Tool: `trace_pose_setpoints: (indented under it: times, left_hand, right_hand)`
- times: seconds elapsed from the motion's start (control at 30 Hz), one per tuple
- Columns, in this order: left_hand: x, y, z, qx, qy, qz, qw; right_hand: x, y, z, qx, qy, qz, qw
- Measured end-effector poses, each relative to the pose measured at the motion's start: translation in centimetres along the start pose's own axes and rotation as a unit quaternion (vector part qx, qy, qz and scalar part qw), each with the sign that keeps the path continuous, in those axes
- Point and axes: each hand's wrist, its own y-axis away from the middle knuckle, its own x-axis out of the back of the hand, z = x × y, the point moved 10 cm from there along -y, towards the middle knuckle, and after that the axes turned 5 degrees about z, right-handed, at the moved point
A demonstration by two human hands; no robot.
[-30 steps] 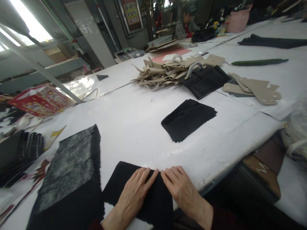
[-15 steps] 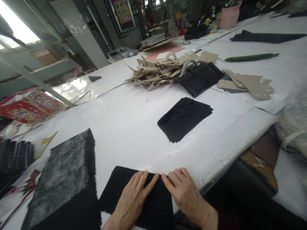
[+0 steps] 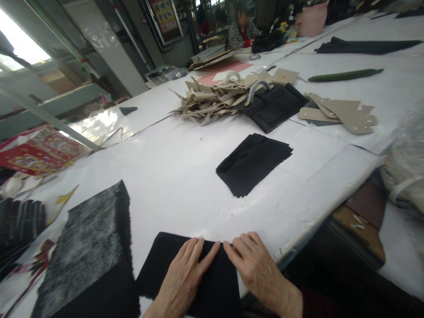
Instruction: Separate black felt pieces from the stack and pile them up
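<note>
A flat black fabric piece (image 3: pixel 218 287) lies at the table's near edge. My left hand (image 3: pixel 183 274) rests palm down on it, fingers lying forward at its far edge and thumb stretched to the right. My right hand (image 3: pixel 255 265) lies over its far right corner, fingers slightly bent and thumb pointing at the left thumb. The two thumb tips almost meet at the fabric's far edge. Left of my hands stands a thick stack of black fabric pieces (image 3: pixel 89 247) with a mottled grey top. Farther out lies a smaller pile of black cloth (image 3: pixel 253 163).
Beyond are a heap of beige bag pieces (image 3: pixel 212 99), a black handbag (image 3: pixel 274 106), beige strips (image 3: pixel 344 112) and a long green cucumber (image 3: pixel 346 75). A red box (image 3: pixel 43 150) sits at left. Another person (image 3: pixel 243 33) sits at the far end. The table edge (image 3: pixel 318 225) runs along the right.
The view has shifted very slightly. Both hands and the fabric under them stay almost where they were.
</note>
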Motion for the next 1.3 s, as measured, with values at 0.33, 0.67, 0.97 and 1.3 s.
trace_pose_setpoints:
  times: [0.33, 0.67, 0.97, 1.3]
  left_hand:
    - [-0.7, 0.1, 0.0, 0.016, -0.006, -0.043, 0.999]
    - [0.3, 0.2, -0.3, 0.039, 0.04, -0.027, 0.998]
    - [0.4, 4.4, -6.8, 0.134, 0.005, -0.012, 0.991]
    - [2.3, 3.4, -12.3, 0.283, 0.164, 0.004, 0.945]
  right_hand:
    - [1.5, 1.4, 1.1, -0.022, -0.019, 0.013, 0.999]
    - [0.0, -1.2, -1.4, -0.025, -0.022, -0.006, 0.999]
    - [-0.4, -0.4, -1.1, -0.012, -0.016, 0.0, 1.0]
    - [-0.2, -2.9, -1.2, -0.011, -0.036, 0.042, 0.998]
